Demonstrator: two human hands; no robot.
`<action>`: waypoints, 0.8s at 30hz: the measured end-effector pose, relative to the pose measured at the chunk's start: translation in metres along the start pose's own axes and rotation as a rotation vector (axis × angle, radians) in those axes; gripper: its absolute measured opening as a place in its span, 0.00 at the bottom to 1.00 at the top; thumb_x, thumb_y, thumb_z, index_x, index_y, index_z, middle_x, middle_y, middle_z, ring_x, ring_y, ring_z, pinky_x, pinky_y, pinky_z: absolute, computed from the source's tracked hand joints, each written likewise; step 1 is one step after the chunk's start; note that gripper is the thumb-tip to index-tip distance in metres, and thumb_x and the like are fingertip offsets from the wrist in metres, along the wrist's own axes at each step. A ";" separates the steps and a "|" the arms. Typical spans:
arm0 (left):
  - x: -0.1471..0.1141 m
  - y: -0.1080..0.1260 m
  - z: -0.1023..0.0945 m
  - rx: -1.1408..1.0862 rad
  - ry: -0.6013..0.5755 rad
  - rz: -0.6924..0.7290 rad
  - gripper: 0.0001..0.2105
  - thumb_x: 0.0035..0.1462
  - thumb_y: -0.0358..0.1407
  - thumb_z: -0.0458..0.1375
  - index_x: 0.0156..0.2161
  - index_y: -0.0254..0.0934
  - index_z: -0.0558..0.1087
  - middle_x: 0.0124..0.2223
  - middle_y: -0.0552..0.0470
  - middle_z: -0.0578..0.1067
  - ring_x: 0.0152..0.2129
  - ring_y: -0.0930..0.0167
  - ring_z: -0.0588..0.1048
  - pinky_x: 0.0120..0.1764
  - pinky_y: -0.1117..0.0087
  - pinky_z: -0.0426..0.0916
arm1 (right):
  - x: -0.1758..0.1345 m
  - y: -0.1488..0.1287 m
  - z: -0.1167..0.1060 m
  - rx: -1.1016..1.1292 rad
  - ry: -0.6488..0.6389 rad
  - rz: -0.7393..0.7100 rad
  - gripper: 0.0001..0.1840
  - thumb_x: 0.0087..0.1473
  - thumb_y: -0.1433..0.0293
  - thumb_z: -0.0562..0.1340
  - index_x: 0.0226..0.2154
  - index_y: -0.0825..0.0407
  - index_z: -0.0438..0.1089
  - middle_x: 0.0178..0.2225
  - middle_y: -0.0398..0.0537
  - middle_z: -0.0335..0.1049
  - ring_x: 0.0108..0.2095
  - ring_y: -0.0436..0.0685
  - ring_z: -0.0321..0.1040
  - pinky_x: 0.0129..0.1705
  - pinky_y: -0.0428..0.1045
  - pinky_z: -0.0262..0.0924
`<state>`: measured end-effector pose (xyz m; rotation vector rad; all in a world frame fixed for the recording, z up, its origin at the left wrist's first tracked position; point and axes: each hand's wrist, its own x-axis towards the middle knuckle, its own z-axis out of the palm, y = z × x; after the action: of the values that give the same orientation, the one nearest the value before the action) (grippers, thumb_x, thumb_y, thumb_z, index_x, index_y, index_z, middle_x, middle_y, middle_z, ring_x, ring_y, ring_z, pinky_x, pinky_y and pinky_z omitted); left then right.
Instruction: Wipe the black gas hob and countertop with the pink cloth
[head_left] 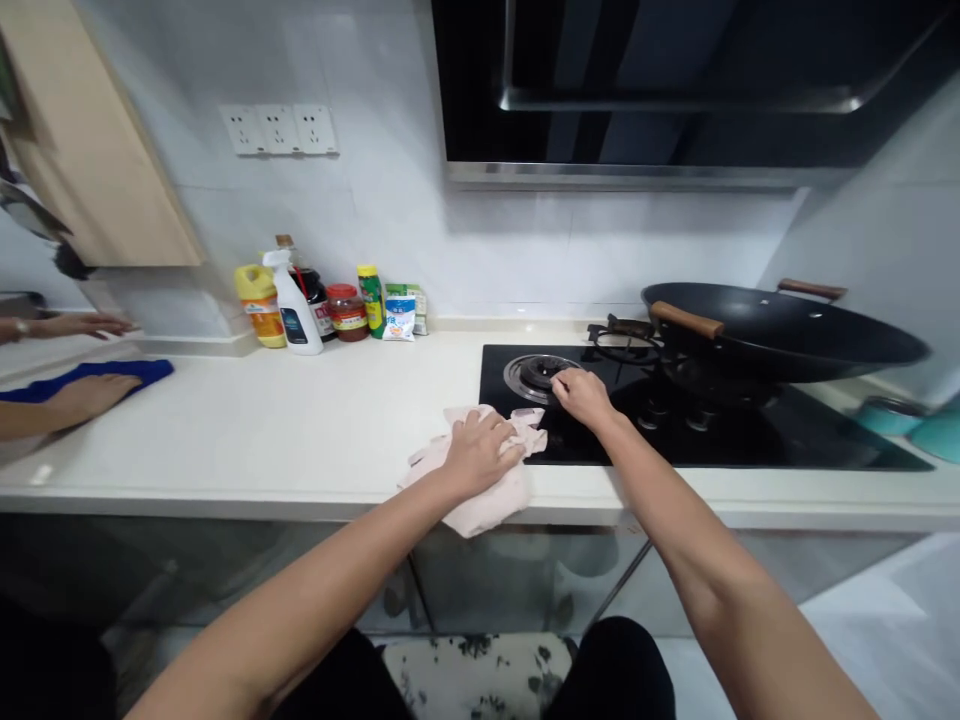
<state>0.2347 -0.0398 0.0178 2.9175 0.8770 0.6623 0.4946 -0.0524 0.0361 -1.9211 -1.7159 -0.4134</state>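
My left hand (480, 452) presses down on a pale pink cloth (480, 510), its fingers bent over the folds. The cloth lies across the front left corner of the black glass cooktop (577, 440) and hangs a little over the counter's front edge. My right hand (583, 395) is closed at the right side of the left burner (536, 375), its fingertips curled near the metal ring. What those fingers hold, if anything, is hidden. The left burner has no pan support on it.
A black wok (780, 335) sits on the right burner; a pan support (626, 340) lies behind. Bottles, including a spray bottle (296, 310), and jars line the wall. At far left, another person's hand (94, 395) rests on a blue cloth (154, 372). The range hood (660, 175) hangs overhead.
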 end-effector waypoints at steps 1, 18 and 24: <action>-0.004 0.001 -0.001 0.010 0.013 0.018 0.14 0.64 0.47 0.53 0.44 0.43 0.75 0.49 0.45 0.74 0.47 0.56 0.66 0.47 0.53 0.62 | -0.005 -0.011 -0.005 0.032 0.013 -0.009 0.16 0.64 0.67 0.53 0.31 0.52 0.74 0.35 0.50 0.75 0.38 0.55 0.68 0.41 0.48 0.55; -0.099 -0.074 -0.048 -0.142 -0.250 0.003 0.33 0.52 0.47 0.65 0.62 0.47 0.63 0.65 0.45 0.66 0.61 0.53 0.63 0.59 0.52 0.56 | -0.121 -0.138 0.003 0.198 -0.142 -0.100 0.46 0.48 0.48 0.69 0.64 0.48 0.56 0.51 0.57 0.64 0.51 0.67 0.59 0.52 0.60 0.56; -0.126 -0.068 -0.040 -0.202 -0.102 0.002 0.33 0.53 0.44 0.64 0.63 0.46 0.60 0.62 0.46 0.68 0.59 0.56 0.64 0.58 0.56 0.55 | -0.135 -0.161 0.007 0.206 -0.149 -0.131 0.39 0.46 0.57 0.71 0.57 0.50 0.61 0.45 0.54 0.63 0.46 0.66 0.60 0.48 0.57 0.57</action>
<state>0.0884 -0.0534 -0.0048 2.7456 0.7494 0.5602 0.3153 -0.1500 -0.0152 -1.7349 -1.9068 -0.1356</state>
